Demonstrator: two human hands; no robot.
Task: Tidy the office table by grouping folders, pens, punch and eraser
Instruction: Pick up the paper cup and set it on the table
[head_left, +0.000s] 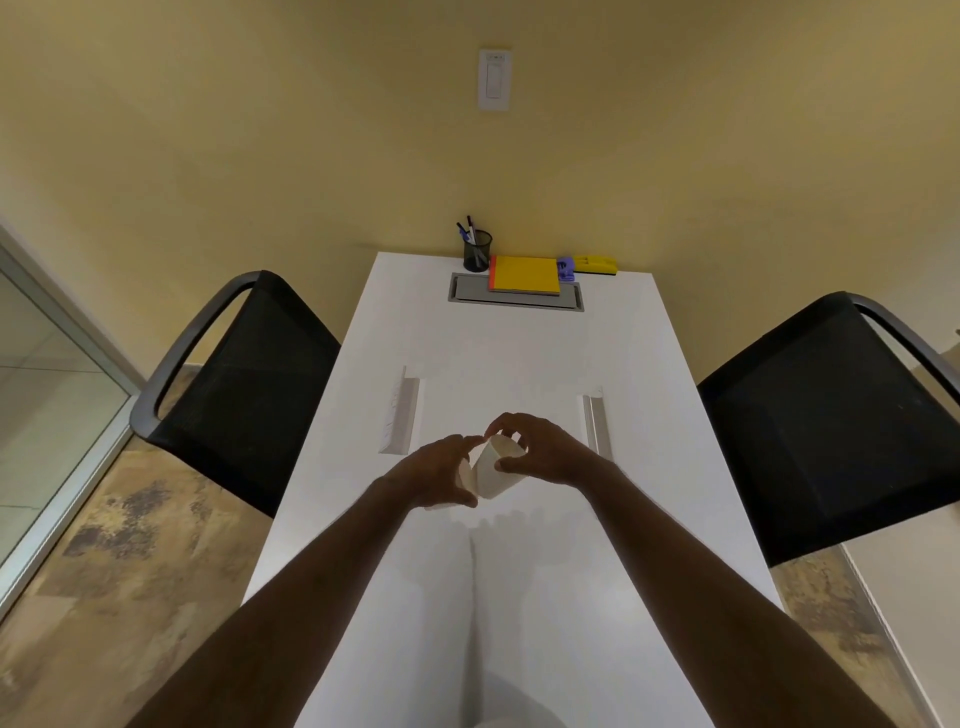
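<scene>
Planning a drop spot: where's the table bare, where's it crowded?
Bare: the white table between the grey cable hatch and both hands, left hand and right hand, on a white object. Crowded: far edge, where pen cup, folders, purple punch and yellow eraser sit together.

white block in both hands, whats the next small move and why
Probably carry the white block to the far end and set it beside the group. The left hand and right hand hold it above mid-table, while the pen holder, yellow folder, purple punch and yellow item already sit together there.
</scene>
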